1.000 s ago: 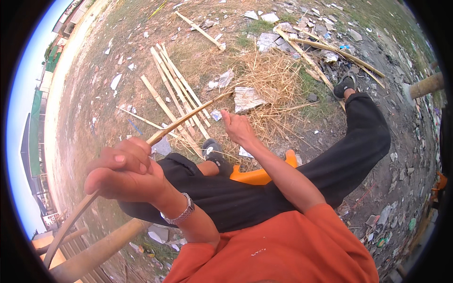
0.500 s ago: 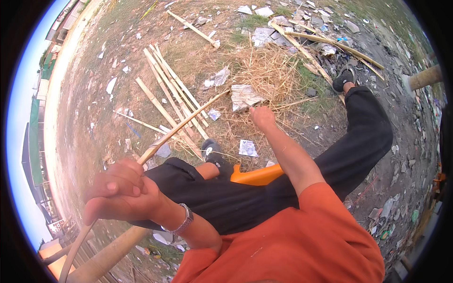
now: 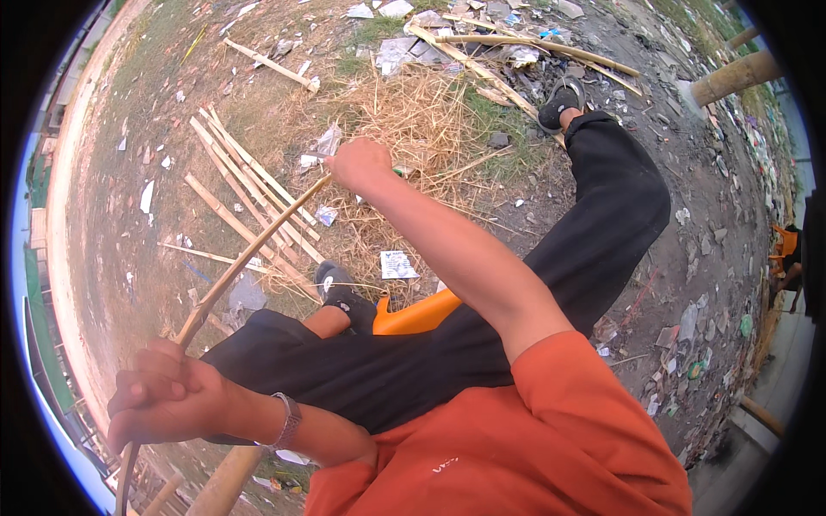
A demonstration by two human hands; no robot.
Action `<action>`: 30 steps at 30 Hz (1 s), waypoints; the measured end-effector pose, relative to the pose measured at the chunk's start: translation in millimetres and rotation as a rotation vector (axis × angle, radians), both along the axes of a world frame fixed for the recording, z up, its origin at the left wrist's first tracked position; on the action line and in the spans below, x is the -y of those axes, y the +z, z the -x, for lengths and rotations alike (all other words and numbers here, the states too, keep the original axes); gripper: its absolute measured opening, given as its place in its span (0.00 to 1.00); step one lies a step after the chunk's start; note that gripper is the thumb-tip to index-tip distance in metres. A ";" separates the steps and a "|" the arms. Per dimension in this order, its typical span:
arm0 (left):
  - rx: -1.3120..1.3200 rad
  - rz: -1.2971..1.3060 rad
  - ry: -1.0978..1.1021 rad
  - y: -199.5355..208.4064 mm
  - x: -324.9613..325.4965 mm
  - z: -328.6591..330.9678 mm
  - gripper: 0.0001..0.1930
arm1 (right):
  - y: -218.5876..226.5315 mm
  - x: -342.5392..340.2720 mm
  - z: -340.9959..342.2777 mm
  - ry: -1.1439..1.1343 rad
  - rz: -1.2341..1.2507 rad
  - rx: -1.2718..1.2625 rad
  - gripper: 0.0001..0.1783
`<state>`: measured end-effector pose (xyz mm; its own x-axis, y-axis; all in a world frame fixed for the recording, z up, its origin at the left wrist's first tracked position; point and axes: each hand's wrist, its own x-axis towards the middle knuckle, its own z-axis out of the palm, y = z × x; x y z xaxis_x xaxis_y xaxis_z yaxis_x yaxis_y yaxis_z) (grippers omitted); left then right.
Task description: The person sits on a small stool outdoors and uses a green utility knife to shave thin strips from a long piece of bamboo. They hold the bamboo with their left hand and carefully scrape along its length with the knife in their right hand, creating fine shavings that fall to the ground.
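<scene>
A long thin bamboo strip (image 3: 249, 254) runs from the lower left up to the middle of the picture. My left hand (image 3: 163, 404) is closed around its near part, at the lower left, with a watch on that wrist. My right hand (image 3: 361, 163) is stretched far out and makes a fist at the strip's far end, above a patch of dry straw (image 3: 422, 120). A small green bit shows at the right side of that fist; what it is I cannot tell. I sit in black trousers on an orange seat (image 3: 417, 314).
Several cut bamboo slats (image 3: 241, 193) lie on the dirt left of the strip. Longer poles (image 3: 533, 43) and scraps of paper and plastic litter the ground at the top. A thick post (image 3: 731, 77) stands upper right. Another person's orange sleeve (image 3: 785, 245) shows at the right edge.
My right hand has reached farther out along the strip to its far end. My left hand has drawn back and down toward the lower left, keeping its hold.
</scene>
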<state>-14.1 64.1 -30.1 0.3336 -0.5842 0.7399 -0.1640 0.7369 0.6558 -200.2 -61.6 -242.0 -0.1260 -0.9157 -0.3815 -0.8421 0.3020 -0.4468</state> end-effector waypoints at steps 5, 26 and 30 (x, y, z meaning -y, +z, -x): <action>0.010 0.018 -0.026 2.6 1.0 -0.8 0.26 | 6.0 -41.1 -9.9 0.149 0.154 -0.064 0.27; -0.023 0.022 -0.063 2.3 0.6 -5.7 0.27 | -54.7 -88.7 -56.9 -0.183 0.118 0.490 0.41; -0.014 0.033 -0.052 -1.8 -0.9 -3.2 0.26 | -50.2 -88.1 -58.6 -0.141 0.150 0.574 0.39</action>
